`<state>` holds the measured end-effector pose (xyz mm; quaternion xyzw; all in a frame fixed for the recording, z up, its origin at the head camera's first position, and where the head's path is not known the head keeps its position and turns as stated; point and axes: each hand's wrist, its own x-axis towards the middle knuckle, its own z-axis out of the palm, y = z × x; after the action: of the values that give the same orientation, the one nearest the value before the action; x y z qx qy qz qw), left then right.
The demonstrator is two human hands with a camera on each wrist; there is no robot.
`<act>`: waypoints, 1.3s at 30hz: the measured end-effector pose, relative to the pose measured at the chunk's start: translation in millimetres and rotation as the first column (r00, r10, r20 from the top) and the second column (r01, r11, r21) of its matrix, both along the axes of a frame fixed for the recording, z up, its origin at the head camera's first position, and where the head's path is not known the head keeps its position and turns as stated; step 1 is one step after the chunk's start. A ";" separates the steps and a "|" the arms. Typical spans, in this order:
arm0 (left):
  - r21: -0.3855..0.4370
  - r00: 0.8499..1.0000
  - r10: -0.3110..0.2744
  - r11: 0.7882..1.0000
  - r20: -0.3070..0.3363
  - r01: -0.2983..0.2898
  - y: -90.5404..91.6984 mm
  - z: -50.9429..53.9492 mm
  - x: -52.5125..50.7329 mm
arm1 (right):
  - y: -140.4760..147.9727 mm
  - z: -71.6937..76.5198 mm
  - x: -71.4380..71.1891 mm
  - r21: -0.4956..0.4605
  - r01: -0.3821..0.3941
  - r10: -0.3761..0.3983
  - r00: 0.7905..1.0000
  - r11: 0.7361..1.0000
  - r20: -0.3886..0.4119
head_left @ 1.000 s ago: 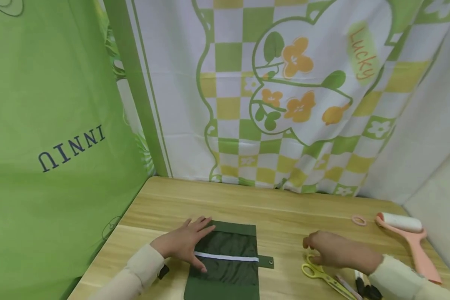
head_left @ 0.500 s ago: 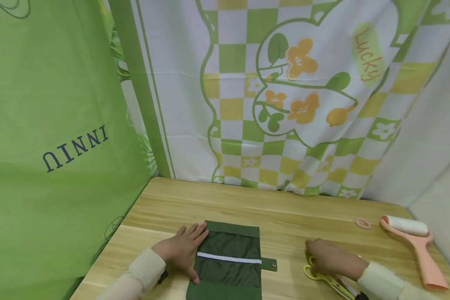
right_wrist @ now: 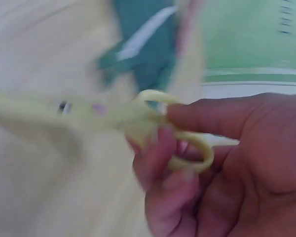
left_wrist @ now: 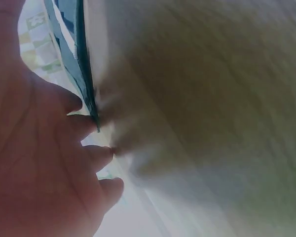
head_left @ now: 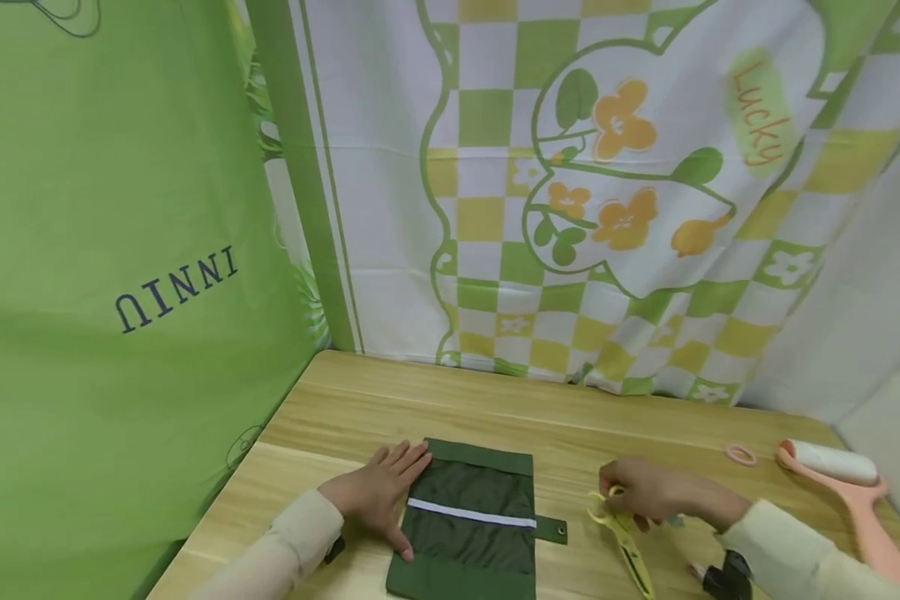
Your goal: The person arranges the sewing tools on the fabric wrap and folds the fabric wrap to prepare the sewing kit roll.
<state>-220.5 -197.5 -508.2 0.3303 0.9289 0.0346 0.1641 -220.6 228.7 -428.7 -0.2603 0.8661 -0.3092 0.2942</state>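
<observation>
A dark green fabric pouch (head_left: 468,542) with a white strip lies opened flat on the table, its snap tab pointing right. My left hand (head_left: 378,500) rests with spread fingers on the pouch's left edge; in the left wrist view that hand (left_wrist: 44,143) touches the edge of the pouch (left_wrist: 79,59). To the right of the pouch, my right hand (head_left: 656,492) pinches the yellow scissors (head_left: 627,546) by the handles. The right wrist view shows the thumb and fingers of the right hand (right_wrist: 212,158) around the handle loops of the scissors (right_wrist: 103,116), blades pointing away.
A pink lint roller (head_left: 855,500) lies at the table's right edge, with a pink ring (head_left: 741,455) to its left. Black-handled items (head_left: 727,577) lie near my right sleeve. A green curtain (head_left: 120,375) hangs along the left side, and a patterned curtain behind the table.
My right hand has taken hold of the yellow scissors and shifted them left, away from the black-handled items. My left hand has stayed at the pouch's left edge.
</observation>
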 end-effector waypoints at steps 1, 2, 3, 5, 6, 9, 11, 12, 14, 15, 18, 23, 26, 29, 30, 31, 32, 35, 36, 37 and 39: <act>0.003 1.000 -0.002 1.000 0.009 0.002 -1.2 -0.9 0.5 | -7.0 9.2 -4.3 -0.064 -0.050 0.050 0.999 0.997 -0.001; 0.006 1.000 -0.005 1.000 0.015 0.005 -2.2 -1.7 0.9 | -16.0 18.6 -8.8 -0.117 -0.088 0.088 0.996 0.989 -0.007; 0.012 1.000 -0.006 1.000 0.026 0.006 -3.2 -2.1 1.0 | -26.3 27.2 -13.7 -0.160 -0.121 0.117 0.993 0.980 -0.033; 0.037 0.999 -0.006 0.999 0.053 0.004 -4.6 -2.2 -0.4 | -51.4 41.6 -24.1 -0.225 -0.141 0.124 0.988 0.964 -0.088; 0.057 0.998 -0.008 0.998 0.066 0.004 -5.2 -2.7 -1.5 | -65.1 45.9 -29.5 -0.249 -0.131 0.104 0.987 0.960 -0.120; 0.112 0.995 -0.019 0.994 0.095 0.008 -6.1 -7.3 -5.8 | -106.4 46.7 -44.2 -0.306 -0.030 -0.023 0.986 0.951 -0.167; 0.139 0.995 -0.032 0.990 0.095 0.018 -5.8 -10.7 -12.1 | -131.4 38.7 -55.9 -0.331 0.055 -0.124 0.973 0.942 -0.193; 0.147 0.994 -0.034 0.989 0.100 0.019 -6.1 -12.9 -14.7 | -143.2 32.0 -61.0 -0.341 0.084 -0.159 0.967 0.936 -0.198; 0.156 0.994 -0.030 0.988 0.103 0.013 -6.5 -16.9 -18.2 | -164.5 16.0 -68.6 -0.357 0.117 -0.203 0.956 0.927 -0.213; 0.161 0.994 -0.021 0.987 0.108 0.003 -6.9 -18.3 -19.0 | -174.0 8.2 -70.8 -0.358 0.122 -0.211 0.952 0.926 -0.221; 0.171 0.993 0.006 0.985 0.118 -0.026 -8.6 -20.1 -19.7 | -196.7 -10.4 -71.5 -0.357 0.112 -0.203 0.953 0.927 -0.227; 0.156 0.994 0.020 0.987 0.106 -0.036 -13.2 -18.4 -18.5 | -217.9 -25.1 -67.6 -0.347 0.103 -0.183 0.962 0.932 -0.204; 0.155 0.995 0.028 0.987 0.093 -0.042 -16.7 -17.9 -18.3 | -222.9 -31.9 -68.5 -0.317 0.100 -0.167 0.967 0.943 -0.191; 0.176 0.994 0.023 0.983 0.103 -0.041 -18.3 -16.8 -18.3 | -222.3 -37.8 -68.9 -0.247 0.098 -0.152 0.965 0.964 -0.212; 0.184 0.994 0.022 0.982 0.109 -0.042 -18.4 -16.3 -18.2 | -221.5 -39.3 -68.9 -0.224 0.102 -0.152 0.964 0.969 -0.219; 0.188 0.993 0.022 0.981 0.113 -0.043 -18.4 -15.7 -17.9 | -220.6 -40.6 -68.8 -0.203 0.105 -0.152 0.961 0.973 -0.229; 0.186 0.993 0.022 0.982 0.118 -0.044 -18.5 -15.0 -17.7 | -219.7 -41.8 -68.7 -0.184 0.108 -0.151 0.960 0.977 -0.237; 0.168 0.993 0.024 0.985 0.112 -0.042 -17.3 -14.8 -16.5 | -216.7 -46.8 -68.9 -0.148 0.110 -0.143 0.962 0.983 -0.234; 0.164 0.994 0.023 0.986 0.109 -0.041 -16.8 -14.5 -16.2 | -215.9 -48.7 -69.0 -0.136 0.106 -0.135 0.964 0.985 -0.228; 0.160 0.994 0.020 0.986 0.107 -0.037 -16.4 -14.2 -15.9 | -215.4 -50.6 -69.1 -0.120 0.093 -0.119 0.967 0.988 -0.226; 0.153 0.994 0.017 0.988 0.107 -0.033 -15.5 -13.9 -15.4 | -214.8 -54.2 -68.9 -0.085 0.063 -0.080 0.974 0.994 -0.213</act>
<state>-235.9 -213.0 -522.1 0.3279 0.9176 0.1258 0.1863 -289.5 13.9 -483.0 -0.2723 0.8891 -0.3227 0.1767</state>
